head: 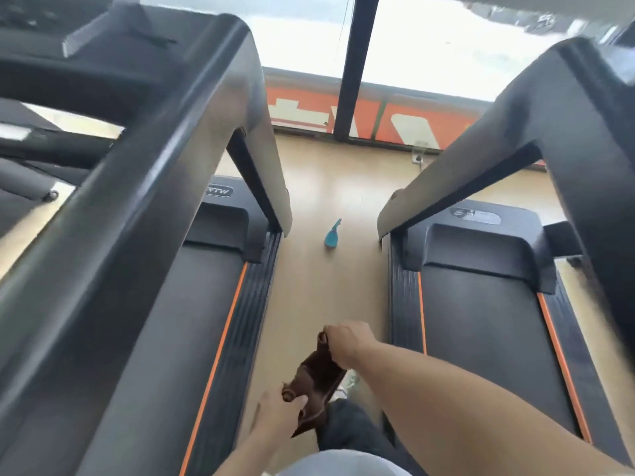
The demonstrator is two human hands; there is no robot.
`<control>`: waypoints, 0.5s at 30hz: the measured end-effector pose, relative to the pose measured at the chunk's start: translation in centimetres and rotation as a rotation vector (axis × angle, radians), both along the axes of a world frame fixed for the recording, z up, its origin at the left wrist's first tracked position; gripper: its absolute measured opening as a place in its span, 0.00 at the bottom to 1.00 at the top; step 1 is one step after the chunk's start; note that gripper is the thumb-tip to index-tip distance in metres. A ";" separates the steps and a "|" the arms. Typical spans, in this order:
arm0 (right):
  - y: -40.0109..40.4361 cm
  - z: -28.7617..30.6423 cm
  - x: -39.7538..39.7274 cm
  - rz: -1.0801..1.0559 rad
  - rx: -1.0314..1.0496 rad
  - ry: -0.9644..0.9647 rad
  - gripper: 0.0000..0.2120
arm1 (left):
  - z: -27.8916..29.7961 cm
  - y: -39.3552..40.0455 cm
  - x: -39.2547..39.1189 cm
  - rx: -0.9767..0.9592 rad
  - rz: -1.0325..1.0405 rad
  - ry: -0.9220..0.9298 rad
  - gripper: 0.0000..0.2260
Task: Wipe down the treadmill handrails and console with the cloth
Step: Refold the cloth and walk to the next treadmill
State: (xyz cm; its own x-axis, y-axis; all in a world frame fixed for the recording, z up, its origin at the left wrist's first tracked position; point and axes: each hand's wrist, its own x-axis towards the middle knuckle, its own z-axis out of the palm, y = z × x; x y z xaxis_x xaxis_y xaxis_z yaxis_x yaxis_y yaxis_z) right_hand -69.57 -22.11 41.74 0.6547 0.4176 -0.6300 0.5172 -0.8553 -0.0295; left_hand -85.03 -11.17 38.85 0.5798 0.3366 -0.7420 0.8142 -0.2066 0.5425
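Standing in the gap between two treadmills, a person holds a dark brown cloth [318, 383] low in front of the body with both hands. The right hand [347, 343] has its grip closed round the far top end of the cloth, fingers curled over it. The left hand [280, 412] pinches the near end, with the thumb pressed on a rolled corner. The cloth hangs stretched between the two hands, above the wooden floor [319, 187].

The left treadmill [192, 304] is big and close. Its dark handrail [113, 214] runs from the near left up to the far top of the view, and part of its console [86, 49] shows at the top left, blurred. Its black belt has an orange stripe along the right side.

The right treadmill [481, 304] also has a black belt with orange stripes on both sides. Its handrail [481, 152] slants up to the far right.

Neither hand touches a treadmill.

On the floor, farther away between the two machines, stands a small blue spray bottle [332, 235]. Beyond it is a dark post [354, 63] in front of a bright window [429, 42], with an orange and white band [405, 121] low along the wall. A dark trouser leg [347, 431] shows near the bottom, just behind the cloth.
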 end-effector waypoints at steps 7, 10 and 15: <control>0.9 -3.0 20.9 -0.235 0.040 0.162 0.16 | -2.5 1.4 19.3 0.052 0.149 0.086 0.09; 1.2 -4.5 29.6 -0.384 0.052 0.206 0.21 | -2.5 2.1 29.7 0.097 0.042 0.093 0.12; 2.7 -5.3 42.4 -0.518 -0.064 0.140 0.13 | -2.9 4.0 47.3 0.218 -0.124 0.122 0.16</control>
